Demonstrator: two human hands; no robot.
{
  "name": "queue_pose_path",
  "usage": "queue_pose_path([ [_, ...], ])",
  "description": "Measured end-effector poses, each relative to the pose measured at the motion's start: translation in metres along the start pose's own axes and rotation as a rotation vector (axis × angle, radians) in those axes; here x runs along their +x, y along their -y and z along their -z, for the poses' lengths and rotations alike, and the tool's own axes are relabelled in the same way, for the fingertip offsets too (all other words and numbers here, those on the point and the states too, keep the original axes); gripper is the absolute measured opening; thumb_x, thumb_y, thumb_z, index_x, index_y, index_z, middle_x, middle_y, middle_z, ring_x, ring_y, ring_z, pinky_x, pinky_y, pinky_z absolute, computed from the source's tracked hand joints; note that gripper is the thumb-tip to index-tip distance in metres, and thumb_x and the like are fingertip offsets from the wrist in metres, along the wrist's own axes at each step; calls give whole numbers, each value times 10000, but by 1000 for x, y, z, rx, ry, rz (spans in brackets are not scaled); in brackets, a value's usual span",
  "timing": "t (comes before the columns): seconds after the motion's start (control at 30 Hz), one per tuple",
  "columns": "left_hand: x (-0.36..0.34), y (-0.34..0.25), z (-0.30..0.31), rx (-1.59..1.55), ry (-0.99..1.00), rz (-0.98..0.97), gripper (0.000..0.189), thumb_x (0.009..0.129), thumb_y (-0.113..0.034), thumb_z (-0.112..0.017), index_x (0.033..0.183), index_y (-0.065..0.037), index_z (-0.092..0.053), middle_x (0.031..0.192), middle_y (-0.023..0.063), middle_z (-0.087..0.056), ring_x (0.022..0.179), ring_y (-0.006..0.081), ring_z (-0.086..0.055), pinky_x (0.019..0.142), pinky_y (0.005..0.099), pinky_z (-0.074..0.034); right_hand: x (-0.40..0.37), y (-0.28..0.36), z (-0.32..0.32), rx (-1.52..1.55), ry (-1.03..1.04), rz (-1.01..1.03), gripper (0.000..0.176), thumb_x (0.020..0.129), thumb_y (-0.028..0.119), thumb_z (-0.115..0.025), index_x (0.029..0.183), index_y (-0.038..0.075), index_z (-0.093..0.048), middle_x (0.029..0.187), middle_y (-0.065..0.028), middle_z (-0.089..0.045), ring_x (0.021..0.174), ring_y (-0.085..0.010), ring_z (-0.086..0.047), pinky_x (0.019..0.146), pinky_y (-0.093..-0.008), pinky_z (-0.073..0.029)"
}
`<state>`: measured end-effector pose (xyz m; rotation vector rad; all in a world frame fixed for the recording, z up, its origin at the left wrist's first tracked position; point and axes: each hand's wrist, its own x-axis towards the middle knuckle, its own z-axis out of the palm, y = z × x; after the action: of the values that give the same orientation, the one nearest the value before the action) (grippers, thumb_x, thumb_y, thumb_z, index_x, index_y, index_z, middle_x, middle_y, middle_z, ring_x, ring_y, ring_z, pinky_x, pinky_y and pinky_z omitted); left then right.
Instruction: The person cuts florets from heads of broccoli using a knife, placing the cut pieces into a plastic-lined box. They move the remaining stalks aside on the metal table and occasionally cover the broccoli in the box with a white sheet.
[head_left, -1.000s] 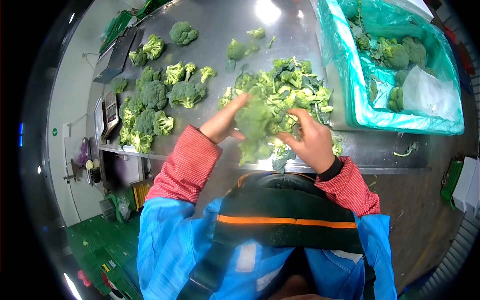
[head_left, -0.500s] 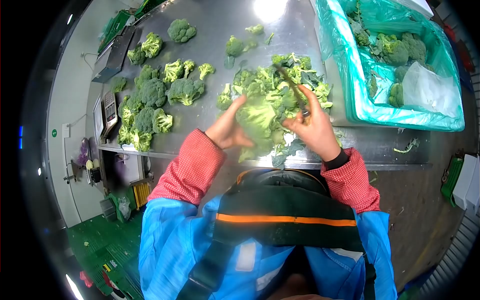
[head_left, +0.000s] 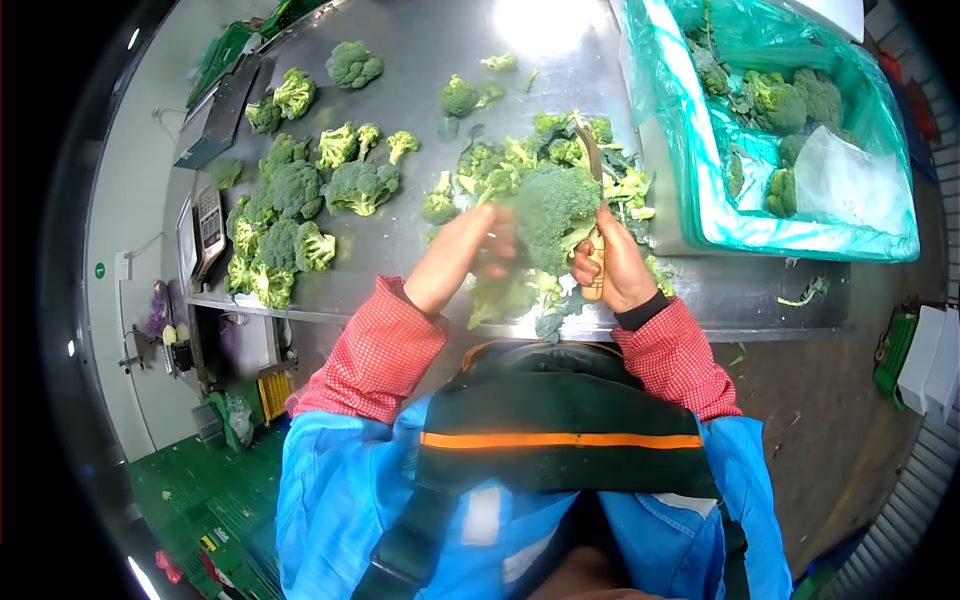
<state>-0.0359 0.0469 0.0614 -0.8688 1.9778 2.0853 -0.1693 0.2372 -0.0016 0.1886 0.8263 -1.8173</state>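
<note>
A knife [head_left: 590,150] with a yellowish handle is in my right hand [head_left: 622,265], its fingers wrapped round the handle. The blade points away from me, along the right side of a large green broccoli head [head_left: 558,205], florets facing up. My left hand [head_left: 465,255] is at the left side of this head, its fingers smeared by motion, so I cannot tell its grip. Under and around the head lies a pile of cut broccoli pieces and leaves [head_left: 490,170] on the metal table [head_left: 420,60].
A cluster of broccoli heads [head_left: 295,190] lies at left, with a single head [head_left: 354,64] farther back. A crate lined with green plastic [head_left: 800,238] holds more broccoli at right. A scale [head_left: 208,225] stands at the left edge. Leaf scraps [head_left: 805,292] lie near the front right.
The broccoli head has turned from its pale cut side to its florets. My right hand has shifted slightly left and down, and the knife now points more upright. My left hand's fingers have drawn in.
</note>
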Motion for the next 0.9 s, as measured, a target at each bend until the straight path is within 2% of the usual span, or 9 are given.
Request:
queue_pose_path([
  [0.03,-7,-7,-4,-25,-16,-54,653,987,-474,-530,1467,-61,-373,1218,101,-557,1094,185,-587,825,338,-562,1,0,1,-26,49,-2,334,1033,446,-501,949,132,-425,692,-29,-477,479,-109,-432,421,-261,-359],
  [0.13,-10,-1,-12,83,-127,-317,774,913,-394,-658,1528,-86,-302,1351,118,-458,1220,191,-512,935,364,-519,5,-5,-8,-176,4,35,350,1037,438,-497,926,109,-453,697,-23,-483,477,-96,-437,412,-250,-366],
  [0.17,-10,0,-13,70,-83,-295,932,813,-318,-776,1552,-89,-255,1435,134,-386,1297,187,-450,1010,358,-467,6,-10,-12,-305,0,98,351,1040,424,-493,921,95,-472,694,-14,-482,477,-84,-441,406,-241,-376],
  [0.2,-1,7,-14,294,-108,-521,840,838,-213,-775,1525,-85,-309,1416,121,-442,1279,173,-477,1031,331,-441,2,-12,-19,-405,-9,128,337,1050,403,-475,915,94,-480,690,-12,-482,479,-82,-441,407,-245,-390],
  [0.27,3,16,-12,55,-176,-351,760,830,-123,-753,1481,-63,-363,1353,144,-526,1218,197,-528,1018,338,-443,2,-19,-18,-448,34,121,320,1060,363,-462,932,79,-534,684,8,-476,486,-72,-435,422,-238,-388],
  [0.5,-3,27,28,89,-360,-344,676,848,-124,-757,1431,-59,-422,1226,98,-610,1100,155,-587,953,297,-481,-25,0,-17,-1681,23,1014,119,900,158,-637,871,60,-575,757,-101,-644,641,-295,-653,522,-404,-485],
  [0.8,-15,20,38,414,-413,-460,640,865,-48,-736,1419,-49,-416,1210,74,-599,1077,147,-597,933,289,-508,-14,-6,-7,-2138,-125,1064,131,899,135,-613,820,99,-516,651,-99,-585,576,-253,-645,483,-373,-493],
  [0.87,-34,12,41,231,-454,-434,634,857,-36,-730,1413,-55,-426,1210,78,-597,1078,157,-600,932,297,-511,-6,-6,33,-2147,-377,935,139,915,151,-599,816,102,-514,659,-101,-603,564,-264,-644,476,-373,-497],
  [0.9,-41,12,55,249,-472,-427,611,858,-25,-714,1403,-60,-441,1224,92,-591,1078,172,-607,931,307,-516,-15,1,33,-2088,-381,741,94,923,160,-591,883,80,-564,740,-146,-652,642,-341,-648,543,-436,-511],
])
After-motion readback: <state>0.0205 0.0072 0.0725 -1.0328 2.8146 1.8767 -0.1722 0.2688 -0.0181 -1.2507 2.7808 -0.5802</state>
